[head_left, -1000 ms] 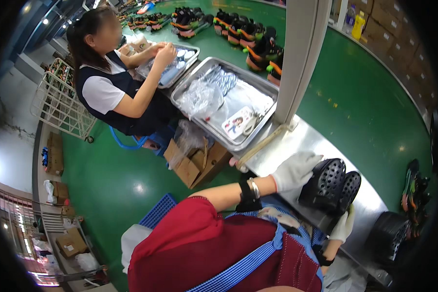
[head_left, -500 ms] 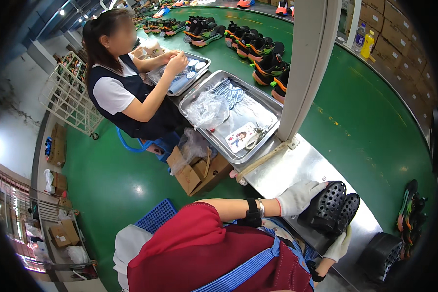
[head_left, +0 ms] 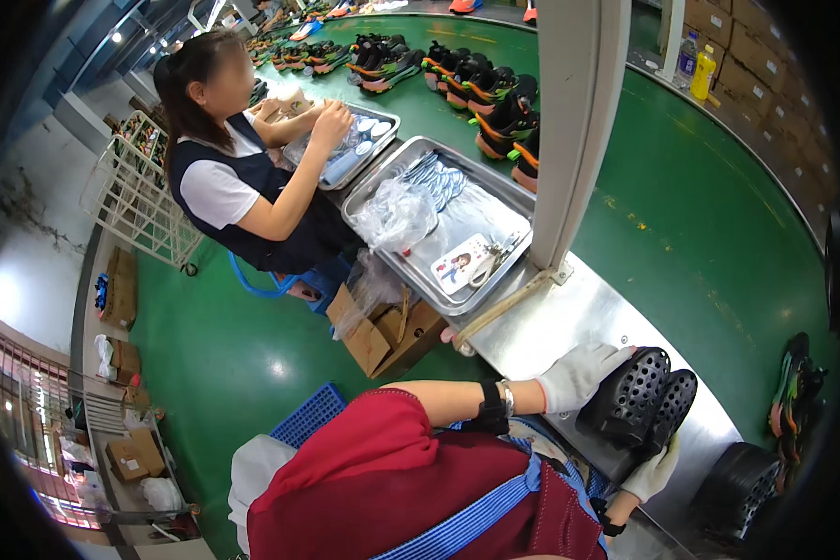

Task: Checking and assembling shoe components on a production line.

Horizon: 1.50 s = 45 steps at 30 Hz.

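Pair of black perforated clogs (head_left: 633,399) over your metal desk (head_left: 525,338), at four o'clock from the view's centre. Your gloved left hand (head_left: 577,379), at their ten o'clock, has its fingers clamped on them; your gloved right hand (head_left: 651,474) touches from six o'clock, grip partly hidden, closure impossible to tell.

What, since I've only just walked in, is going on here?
The person's gloved left hand and gloved right hand hold a pair of black perforated clogs between them, at a shiny metal bench. More black perforated footwear is farther right. A co-worker in a dark vest has both hands together by a rectangular metal tray; whether they hold anything is unclear.
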Tool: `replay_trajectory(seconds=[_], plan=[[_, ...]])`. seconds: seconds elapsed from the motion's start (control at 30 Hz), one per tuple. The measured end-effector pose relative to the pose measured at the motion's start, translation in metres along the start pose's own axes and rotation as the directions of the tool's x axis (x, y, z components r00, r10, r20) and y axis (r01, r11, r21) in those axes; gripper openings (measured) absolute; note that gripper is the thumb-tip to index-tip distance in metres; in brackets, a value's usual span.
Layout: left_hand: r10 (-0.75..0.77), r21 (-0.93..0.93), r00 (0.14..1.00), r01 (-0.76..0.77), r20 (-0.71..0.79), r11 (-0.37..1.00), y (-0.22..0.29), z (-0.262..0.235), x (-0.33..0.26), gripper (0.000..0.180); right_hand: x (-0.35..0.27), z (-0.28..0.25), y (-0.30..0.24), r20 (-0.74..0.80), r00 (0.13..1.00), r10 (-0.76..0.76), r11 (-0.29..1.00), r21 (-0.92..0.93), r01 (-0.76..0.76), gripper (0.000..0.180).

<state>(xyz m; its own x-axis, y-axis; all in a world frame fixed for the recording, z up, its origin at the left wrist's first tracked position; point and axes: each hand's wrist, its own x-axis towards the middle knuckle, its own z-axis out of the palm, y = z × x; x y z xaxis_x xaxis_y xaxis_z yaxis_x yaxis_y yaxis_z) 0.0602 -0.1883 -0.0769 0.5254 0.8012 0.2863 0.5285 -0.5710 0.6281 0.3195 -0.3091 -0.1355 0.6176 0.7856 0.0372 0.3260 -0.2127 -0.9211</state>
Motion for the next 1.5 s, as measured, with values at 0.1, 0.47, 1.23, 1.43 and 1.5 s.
replay_trajectory(seconds=[0.1,0.47,1.23,1.43,1.5], plan=[[0.009,0.054,0.998,-0.006,-0.065,0.999,0.004,0.003,-0.005,0.063,-0.003,0.0,0.001,0.022,0.994,-0.106,0.983,-0.149,0.108,0.034],[0.011,0.018,1.0,-0.011,0.001,1.0,-0.005,-0.007,0.016,0.049,0.0,-0.001,0.006,-0.011,0.992,-0.127,0.983,-0.134,0.124,0.034],[-0.214,-0.416,0.977,0.187,-0.02,0.89,-0.057,0.033,0.119,0.034,-0.015,0.004,-0.02,-0.08,0.959,-0.271,0.915,-0.33,0.231,0.031],[-0.118,-0.381,0.988,0.072,-0.1,0.922,-0.053,0.038,0.116,0.027,-0.003,-0.001,0.015,-0.054,0.989,-0.134,0.981,-0.145,0.125,0.032],[-0.118,-0.381,0.987,0.069,-0.107,0.922,-0.056,0.04,0.12,0.025,0.0,-0.001,0.012,-0.045,0.991,-0.129,0.981,-0.15,0.121,0.033]])
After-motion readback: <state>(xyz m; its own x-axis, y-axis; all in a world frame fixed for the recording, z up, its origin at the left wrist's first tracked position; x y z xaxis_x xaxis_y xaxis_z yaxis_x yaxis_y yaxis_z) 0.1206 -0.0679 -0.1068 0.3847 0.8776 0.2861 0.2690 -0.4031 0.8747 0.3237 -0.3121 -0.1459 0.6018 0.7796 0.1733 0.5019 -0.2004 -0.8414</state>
